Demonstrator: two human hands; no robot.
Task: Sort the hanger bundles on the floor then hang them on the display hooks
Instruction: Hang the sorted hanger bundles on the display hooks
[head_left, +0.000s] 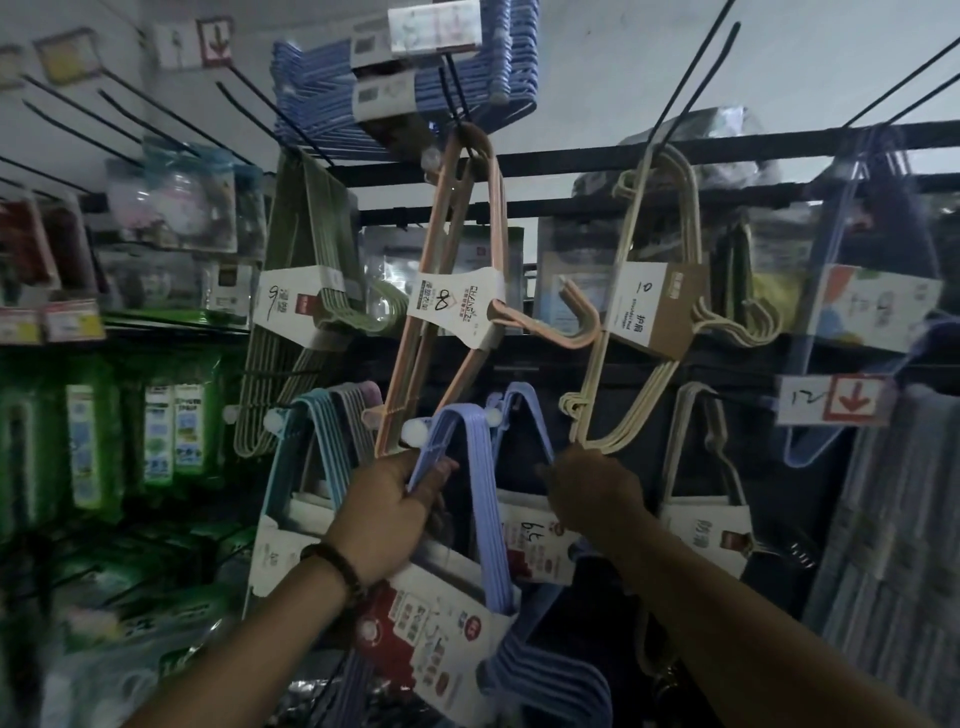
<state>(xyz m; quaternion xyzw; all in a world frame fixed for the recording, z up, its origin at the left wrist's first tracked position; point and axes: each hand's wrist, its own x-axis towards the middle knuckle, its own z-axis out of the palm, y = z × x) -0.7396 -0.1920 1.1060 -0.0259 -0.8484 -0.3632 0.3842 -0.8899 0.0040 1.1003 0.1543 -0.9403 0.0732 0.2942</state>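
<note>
My left hand (387, 512) grips a lavender-blue hanger bundle (470, 499) near its top corner, its red-and-white card sleeve (441, 631) hanging below my wrist. The bundle's top is up at a hook with a white end cap (415, 432). My right hand (592, 491) is raised behind another blue bundle (519, 415) on the lower row; its fingers are curled, but what they hold is hidden. Above hang a peach bundle (457, 291) and a cream bundle (644, 291) on black hooks.
Long black display hooks (691, 78) jut out overhead. A green bundle (296, 291) and a teal bundle (306, 452) hang to the left, a white bundle (701, 467) and a blue one (862, 291) to the right. Shelves of packaged goods (156, 431) fill the left side.
</note>
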